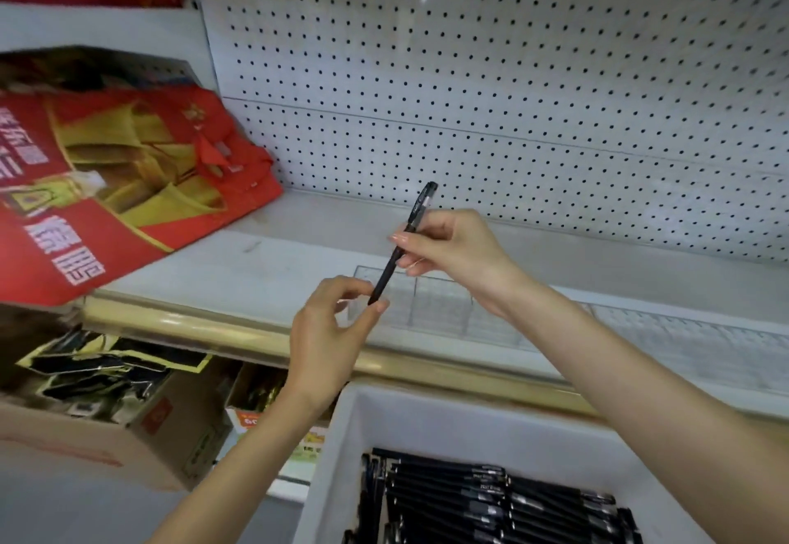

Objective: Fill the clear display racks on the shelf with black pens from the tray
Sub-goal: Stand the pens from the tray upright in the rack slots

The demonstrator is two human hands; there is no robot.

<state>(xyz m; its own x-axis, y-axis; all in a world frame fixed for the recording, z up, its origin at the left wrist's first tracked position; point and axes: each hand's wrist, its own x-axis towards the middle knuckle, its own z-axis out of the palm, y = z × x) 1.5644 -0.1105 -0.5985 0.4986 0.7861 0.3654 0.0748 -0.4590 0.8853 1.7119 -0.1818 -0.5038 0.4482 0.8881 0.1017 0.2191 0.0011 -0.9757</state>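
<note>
**One pen up, both hands on it, rack just below**

Pen (403, 244) is held slanted above the shelf (299, 253), cap end up, over the clear rack (439, 304). Right hand (452, 249) pinches it mid-barrel w/ thumb & fingers. Left hand (328, 330) nips the lower tip btwn thumb & forefinger.

Pen looks light, stiff, smooth plastic: prob. a bit slippery, not fragile. A mid-barrel pinch should be plenty, no squeeze needed.

Rack is thin clear stuff w/ dividers. Its edges are hard to see, so it'd be easy to knock or to miss a slot.

More pens (491, 501) lie packed in the white tray (427, 415) at the front. Red bags (141, 168) slump on the shelf to the left, apart from the rack. Pegboard (512, 74) stands behind. Nothing btwn pen & rack that I can see.
</note>
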